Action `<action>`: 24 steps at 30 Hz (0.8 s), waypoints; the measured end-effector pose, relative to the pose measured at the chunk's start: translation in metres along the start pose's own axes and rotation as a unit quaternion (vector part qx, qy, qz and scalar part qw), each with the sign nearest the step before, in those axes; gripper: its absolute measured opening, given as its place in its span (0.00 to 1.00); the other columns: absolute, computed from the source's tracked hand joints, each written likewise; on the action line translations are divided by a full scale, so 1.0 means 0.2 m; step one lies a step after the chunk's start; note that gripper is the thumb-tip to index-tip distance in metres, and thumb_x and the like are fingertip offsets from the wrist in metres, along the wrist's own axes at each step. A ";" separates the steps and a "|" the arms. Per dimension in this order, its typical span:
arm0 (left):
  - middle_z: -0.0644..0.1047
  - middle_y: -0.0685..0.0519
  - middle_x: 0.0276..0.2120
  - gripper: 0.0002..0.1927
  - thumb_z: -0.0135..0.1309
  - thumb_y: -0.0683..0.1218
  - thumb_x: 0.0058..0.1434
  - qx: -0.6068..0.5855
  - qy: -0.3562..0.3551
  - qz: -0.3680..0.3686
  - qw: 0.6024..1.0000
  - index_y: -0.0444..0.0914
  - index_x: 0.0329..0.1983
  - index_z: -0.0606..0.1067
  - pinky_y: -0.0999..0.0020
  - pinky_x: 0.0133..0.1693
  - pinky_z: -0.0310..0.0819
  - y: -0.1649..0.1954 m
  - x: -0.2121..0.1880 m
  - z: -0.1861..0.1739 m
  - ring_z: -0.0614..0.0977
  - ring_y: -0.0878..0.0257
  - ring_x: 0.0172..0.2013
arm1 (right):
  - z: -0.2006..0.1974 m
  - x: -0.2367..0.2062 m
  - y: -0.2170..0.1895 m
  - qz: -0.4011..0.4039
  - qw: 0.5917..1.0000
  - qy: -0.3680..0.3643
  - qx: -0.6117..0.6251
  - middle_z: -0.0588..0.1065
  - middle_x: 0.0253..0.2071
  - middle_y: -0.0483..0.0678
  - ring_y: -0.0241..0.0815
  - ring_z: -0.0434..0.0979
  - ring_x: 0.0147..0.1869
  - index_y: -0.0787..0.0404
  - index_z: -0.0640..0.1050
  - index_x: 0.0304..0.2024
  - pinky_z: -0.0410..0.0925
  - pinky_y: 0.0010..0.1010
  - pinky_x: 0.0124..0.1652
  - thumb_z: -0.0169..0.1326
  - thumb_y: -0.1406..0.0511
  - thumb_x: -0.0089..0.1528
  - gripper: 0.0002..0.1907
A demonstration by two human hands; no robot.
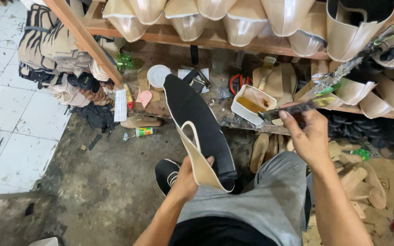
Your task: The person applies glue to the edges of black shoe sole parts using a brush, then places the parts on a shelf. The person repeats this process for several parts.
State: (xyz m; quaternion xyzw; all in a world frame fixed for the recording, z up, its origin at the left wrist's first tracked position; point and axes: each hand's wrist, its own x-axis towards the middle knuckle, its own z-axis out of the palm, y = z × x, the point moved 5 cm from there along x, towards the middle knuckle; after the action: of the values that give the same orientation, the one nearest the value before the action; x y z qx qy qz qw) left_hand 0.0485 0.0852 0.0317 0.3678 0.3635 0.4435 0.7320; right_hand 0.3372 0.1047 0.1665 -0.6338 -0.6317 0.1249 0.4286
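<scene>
left hand [189, 178]: grips black fabric shoe upper with beige lining [199, 126]
right hand [307, 136]: holds glue-caked brush [292, 108] at white rectangular glue tub [251, 104], far right

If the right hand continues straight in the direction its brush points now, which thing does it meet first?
Most likely the white rectangular tub of amber glue. The right hand holds the brush with its tip aimed left, right at the tub's near edge. Depth is hard to judge, so it may pass just over the rim.
</scene>
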 end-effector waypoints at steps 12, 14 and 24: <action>0.73 0.59 0.33 0.09 0.57 0.40 0.69 -0.001 -0.033 0.006 0.999 0.36 0.50 0.72 0.75 0.34 0.70 0.17 0.02 0.20 0.74 0.74 0.32 | 0.02 -0.19 -0.37 -0.146 0.984 0.009 0.100 0.77 0.43 0.55 0.46 0.78 0.43 0.68 0.76 0.47 0.69 0.32 0.45 0.54 0.73 0.65 0.07; 0.73 0.59 0.29 0.06 0.56 0.42 0.73 0.082 -0.077 0.043 0.993 0.35 0.40 0.74 0.75 0.31 0.68 0.18 0.00 0.19 0.73 0.73 0.30 | 0.00 -0.18 -0.39 -0.158 0.982 0.022 0.100 0.76 0.43 0.56 0.47 0.77 0.41 0.67 0.76 0.46 0.69 0.32 0.43 0.54 0.73 0.65 0.07; 0.72 0.62 0.24 0.09 0.54 0.43 0.72 0.093 -0.092 0.108 0.985 0.38 0.34 0.73 0.76 0.28 0.65 0.24 0.02 0.19 0.72 0.75 0.26 | 0.02 -0.17 -0.50 -0.236 0.970 -0.051 -0.018 0.77 0.39 0.52 0.54 0.77 0.41 0.65 0.76 0.41 0.67 0.41 0.43 0.58 0.70 0.58 0.08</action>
State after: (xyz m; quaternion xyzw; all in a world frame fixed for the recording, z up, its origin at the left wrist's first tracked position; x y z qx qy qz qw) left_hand 0.0636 0.0965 0.0894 0.5110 0.2925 0.4482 0.6727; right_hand 0.2596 0.0599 0.2207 -0.4671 -0.7866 0.0411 0.4016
